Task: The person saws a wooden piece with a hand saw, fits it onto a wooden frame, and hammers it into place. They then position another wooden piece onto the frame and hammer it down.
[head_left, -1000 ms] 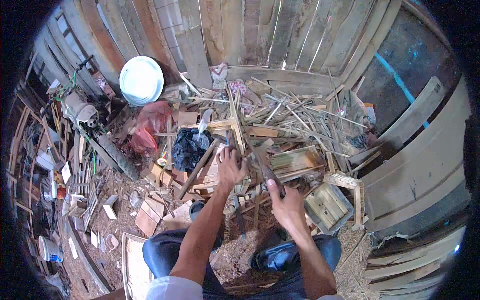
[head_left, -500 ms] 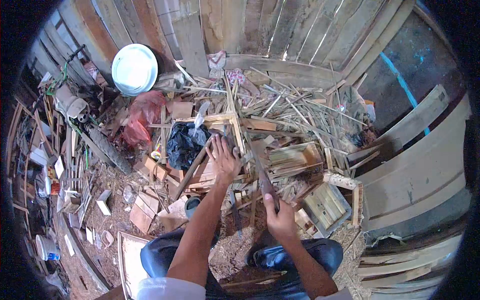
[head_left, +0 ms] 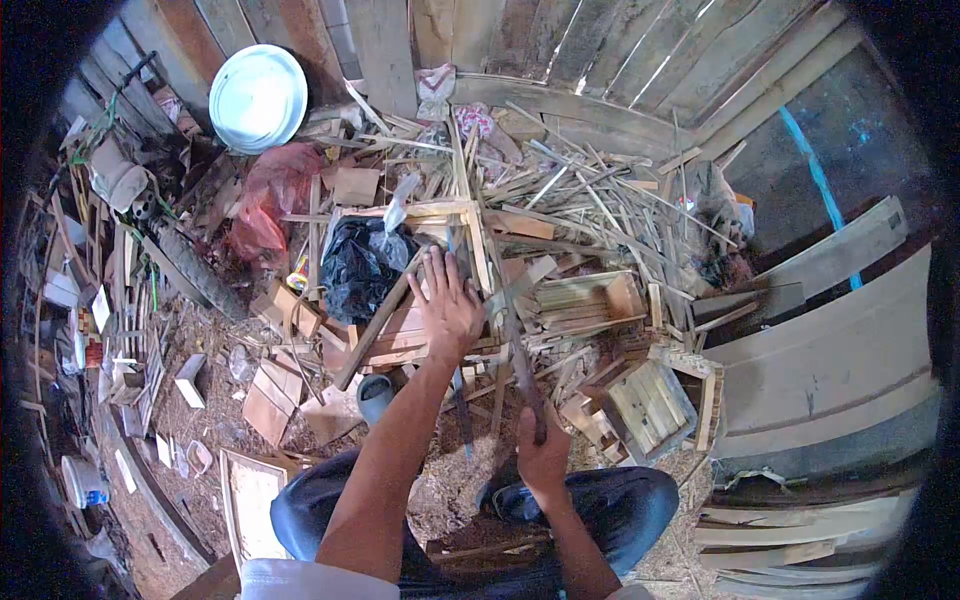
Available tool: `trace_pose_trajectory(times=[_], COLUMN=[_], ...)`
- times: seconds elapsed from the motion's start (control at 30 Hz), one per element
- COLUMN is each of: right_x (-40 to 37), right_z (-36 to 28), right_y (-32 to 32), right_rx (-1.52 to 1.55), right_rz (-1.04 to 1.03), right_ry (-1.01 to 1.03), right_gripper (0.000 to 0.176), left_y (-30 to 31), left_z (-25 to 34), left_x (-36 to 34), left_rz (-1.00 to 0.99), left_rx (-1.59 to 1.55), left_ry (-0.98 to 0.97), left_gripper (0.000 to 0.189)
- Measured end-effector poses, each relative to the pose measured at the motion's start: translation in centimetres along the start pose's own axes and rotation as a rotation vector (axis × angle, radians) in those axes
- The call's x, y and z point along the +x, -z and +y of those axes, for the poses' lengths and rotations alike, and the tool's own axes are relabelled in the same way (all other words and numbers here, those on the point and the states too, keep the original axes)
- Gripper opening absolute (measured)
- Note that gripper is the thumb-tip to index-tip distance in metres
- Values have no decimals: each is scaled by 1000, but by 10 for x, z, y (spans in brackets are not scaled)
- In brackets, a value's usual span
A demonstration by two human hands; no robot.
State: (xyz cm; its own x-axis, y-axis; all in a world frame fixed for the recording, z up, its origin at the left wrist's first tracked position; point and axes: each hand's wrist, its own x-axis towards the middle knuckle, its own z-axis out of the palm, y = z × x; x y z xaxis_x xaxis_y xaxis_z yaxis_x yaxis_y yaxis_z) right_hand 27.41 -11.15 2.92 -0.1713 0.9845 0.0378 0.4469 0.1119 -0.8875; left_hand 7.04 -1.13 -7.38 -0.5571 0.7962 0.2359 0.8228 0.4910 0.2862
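My left hand (head_left: pixel 450 315) lies flat with its fingers stretched out, pressing down over the wood in front of me. A pale thin slat (head_left: pixel 528 276) juts out to the right of it, past the tool. Wrapped round the dark handle of a long narrow tool (head_left: pixel 522 365) is my right hand (head_left: pixel 543 455), close to my knees. The tool points away from me, its far part crossing the slat in this view. Beside my left fingers are a black plastic bag (head_left: pixel 360 265) and a wooden bar (head_left: pixel 380 320) leaning at a slant.
Open wooden boxes (head_left: pixel 650 410) stand at the right, with a heap of thin sticks (head_left: pixel 600 205) behind. At the back left are a white basin (head_left: pixel 258 98) and a red plastic bag (head_left: pixel 275 195). A grey cup (head_left: pixel 375 397) sits near my left forearm. Sawdust and offcuts cover the floor.
My right hand has drawn the tool back toward my body and slightly left. The left hand stays flat on the wood; more of the slat shows beyond it. The view has shifted slightly.
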Motion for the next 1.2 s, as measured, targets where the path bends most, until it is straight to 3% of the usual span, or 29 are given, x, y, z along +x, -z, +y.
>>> trace_pose_trajectory(times=[0.1, 0.17, 0.2, 0.27, 0.37, 0.4, 0.43, 0.5, 0.53, 0.63, 0.77, 0.83, 0.87, 0.93, 0.97, 1.03, 1.07, 1.13, 1.2], right_x=[22, 41, 38, 11, -30, -23, -11, 24, 39, 9, -35, 15, 25, 43, 21, -47, -42, -40, 16], right_z=[6, 9, 11, 17, 25, 4, 4, 13, 15, 13, 29, 1, -6, -19, -17, 0, 0, -4, 19], right_y=[-9, -25, -22, -9, 3, 9, -2, -23, -23, -5, 5, -4, -4, -11, -6, 17, 20, 18, -14], right_rx=[-104, -178, -179, -98, -8, -62, -57, -266, -202, -44, -130, -103, -102, -378, -371, 14, 9, -21, -187], right_rz=[-159, -203, -203, -153, -24, -113, -107, -32, -141, -46, -40, -339, -330, -396, -396, -4, -13, -89, 6], right_ry=[-119, -337, -334, -94, -1, -234, -242, -119, -218, -26, -63, -285, -289, -406, -404, -33, -24, -197, 56], right_gripper=[38, 37, 37, 39, 42, 36, 36, 36, 38, 40, 40, 36, 36, 35, 35, 47, 47, 48, 46], left_y=[0, -3, -2, 6, 0, -2, -6, -2, -2, -6, -1, 0, 0, -1, -3, -7, -4, 3, 6], left_z=[2, -1, 1, 4, 0, -2, -3, 1, 3, 1, 1, 4, 3, 0, -1, 1, 2, 2, 5], left_x=[4, 2, 2, 2, 5, 4, 0, 0, -2, 0, 2, -1, -3, 6, 6, 1, 3, 1, 1], left_rz=[-10, 15, -9, -30, -12, 18, 46, 37, 15, 21, -18, 12, 3, 20, 17, 2, 13, -14, -34], left_rx=[7, 6, 16, 16, 28, 36, 42, 7, 7, 23, 14, -17, -27, -25, -15, -17, -8, 57, 27], left_ry=[13, 1, 17, 22, 17, 1, -20, 15, 21, 16, 26, 27, 21, 2, 7, 26, 28, 7, 11], left_gripper=[60, 59, 59, 59, 60, 60, 61, 62, 62, 61, 60, 59, 59, 59, 59, 59, 59, 58, 58])
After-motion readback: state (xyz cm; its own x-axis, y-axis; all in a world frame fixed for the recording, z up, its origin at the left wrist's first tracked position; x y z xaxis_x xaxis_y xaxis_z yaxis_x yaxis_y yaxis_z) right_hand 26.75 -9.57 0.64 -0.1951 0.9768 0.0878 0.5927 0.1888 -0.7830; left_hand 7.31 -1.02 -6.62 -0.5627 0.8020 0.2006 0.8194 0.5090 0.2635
